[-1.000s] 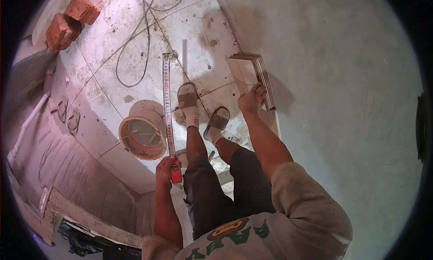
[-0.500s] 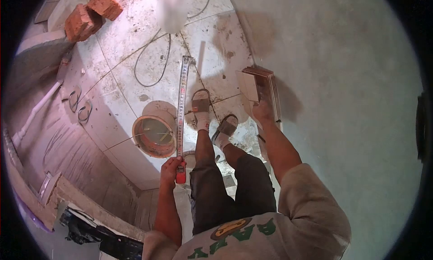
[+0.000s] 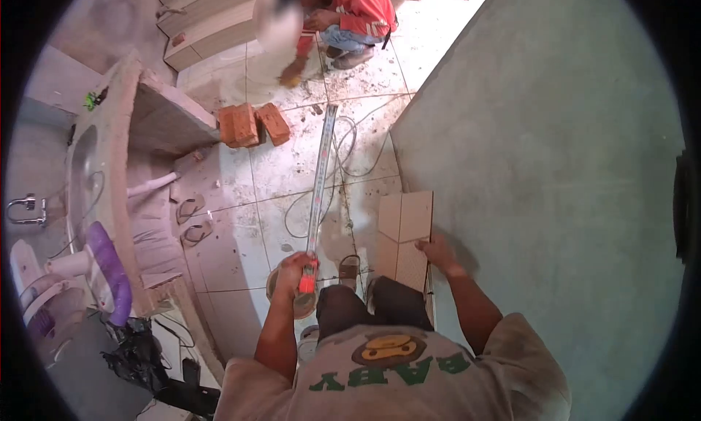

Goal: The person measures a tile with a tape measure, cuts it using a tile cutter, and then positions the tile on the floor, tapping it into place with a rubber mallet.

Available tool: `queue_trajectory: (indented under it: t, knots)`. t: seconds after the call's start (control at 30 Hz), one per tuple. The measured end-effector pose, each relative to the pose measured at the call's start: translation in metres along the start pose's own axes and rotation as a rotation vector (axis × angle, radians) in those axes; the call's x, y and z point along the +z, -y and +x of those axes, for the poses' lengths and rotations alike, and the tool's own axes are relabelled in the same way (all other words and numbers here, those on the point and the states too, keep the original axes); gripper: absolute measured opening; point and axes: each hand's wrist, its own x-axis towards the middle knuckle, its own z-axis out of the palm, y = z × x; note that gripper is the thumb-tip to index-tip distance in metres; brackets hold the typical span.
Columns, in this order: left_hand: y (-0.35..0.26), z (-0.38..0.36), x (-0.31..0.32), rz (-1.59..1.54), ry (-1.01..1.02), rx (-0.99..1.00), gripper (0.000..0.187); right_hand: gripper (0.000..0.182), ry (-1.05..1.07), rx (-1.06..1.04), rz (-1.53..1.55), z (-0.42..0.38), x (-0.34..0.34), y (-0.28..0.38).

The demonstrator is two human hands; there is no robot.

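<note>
My left hand (image 3: 294, 270) is wrapped round a red tape measure (image 3: 307, 278). Its metal blade (image 3: 319, 180) sticks out forward over the tiled floor, its far end in the air or near the tiles; I cannot tell which. My right hand (image 3: 438, 253) holds the right edge of the light brown tiles (image 3: 404, 216), which stand against the green-grey wall. Partly hidden behind my left hand is a round bucket (image 3: 302, 305). My sandalled foot (image 3: 350, 268) is on the floor between the bucket and the tiles.
A person in red (image 3: 358, 12) crouches on the floor ahead, one hand low. Bricks (image 3: 244, 126) lie by the counter (image 3: 131, 92) at the left. A thin cable (image 3: 355, 147) loops over the tiles. Sandals (image 3: 192, 220) lie to the left; the wall (image 3: 540, 165) rises at the right.
The view has tilted up and forward, bringing the crouching person and the sink counter into sight. The tape stays extended in my left hand; the tiles by my right hand now show their broad face.
</note>
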Motion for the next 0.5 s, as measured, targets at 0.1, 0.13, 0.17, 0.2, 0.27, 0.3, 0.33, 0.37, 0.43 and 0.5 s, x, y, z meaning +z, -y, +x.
queue_trajectory:
  t: [0.1, 0.13, 0.17, 0.2, 0.27, 0.3, 0.33, 0.37, 0.43, 0.5]
  knots:
    - [-0.059, 0.003, 0.002, -0.102, 0.019, -0.025, 0.027, 0.032, -0.067, -0.099, 0.036, 0.003, -0.018, 0.041]
    - [-0.078, 0.006, 0.004, -0.153, 0.028, -0.031, 0.027, 0.031, -0.135, -0.18, -0.043, 0.009, -0.023, 0.054]
    - [-0.094, 0.012, 0.007, -0.149, 0.03, -0.018, 0.027, 0.031, -0.143, -0.19, -0.038, 0.011, -0.031, 0.07]
    - [-0.107, 0.017, 0.009, -0.165, 0.051, -0.011, 0.026, 0.03, -0.137, -0.162, 0.032, 0.009, -0.038, 0.088]
    - [-0.135, 0.038, 0.018, -0.179, 0.071, 0.001, 0.025, 0.029, -0.131, -0.137, 0.104, 0.023, -0.048, 0.117]
    - [-0.148, 0.051, 0.025, -0.179, 0.078, 0.011, 0.024, 0.028, -0.122, -0.135, 0.172, 0.035, -0.052, 0.131]
    - [-0.156, 0.06, 0.032, -0.186, 0.076, 0.014, 0.023, 0.027, -0.102, -0.13, 0.233, 0.046, -0.056, 0.141]
    - [-0.164, 0.068, 0.04, -0.201, 0.054, 0.003, 0.023, 0.027, -0.079, -0.127, 0.216, 0.074, -0.056, 0.139]
    - [-0.194, 0.087, 0.059, -0.195, 0.053, -0.001, 0.026, 0.027, -0.107, -0.31, 0.177, 0.145, -0.06, 0.139]
    - [-0.236, 0.119, 0.071, -0.202, 0.102, 0.035, 0.024, 0.027, -0.082, -0.265, 0.168, 0.172, -0.087, 0.186]
